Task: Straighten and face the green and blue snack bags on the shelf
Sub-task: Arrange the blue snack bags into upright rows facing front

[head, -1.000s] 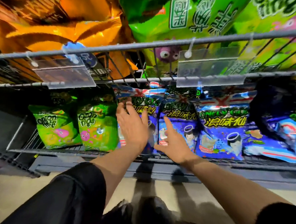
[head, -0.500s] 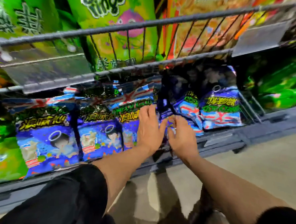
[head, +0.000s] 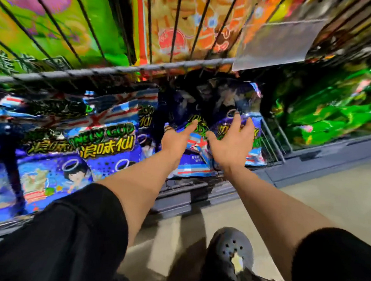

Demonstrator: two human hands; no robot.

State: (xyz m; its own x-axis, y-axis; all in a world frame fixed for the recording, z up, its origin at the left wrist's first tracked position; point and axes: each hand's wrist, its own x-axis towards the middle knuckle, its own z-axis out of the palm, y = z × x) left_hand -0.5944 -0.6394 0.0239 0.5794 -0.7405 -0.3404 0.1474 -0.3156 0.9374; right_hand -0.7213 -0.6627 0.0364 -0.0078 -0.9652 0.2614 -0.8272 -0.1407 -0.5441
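Currently I log both hands at the right end of the blue row. Left hand point(head: 176, 137): index finger straight, touching the slumped blue bag point(head: 194, 145) to prop it; other fingers curled, holding nothing. Right hand point(head: 231, 142): fingers spread, apart, reaching over the end blue bag point(head: 253, 139) just beyond its fingertips, ready to pull it forward. Versus half a second ago: hands separated, reaching deeper; view swung right.

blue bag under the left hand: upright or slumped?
Slumped. The blue bag under the left hand leans with its top tilted over, while the front blue bags further left stand upright, facing out.
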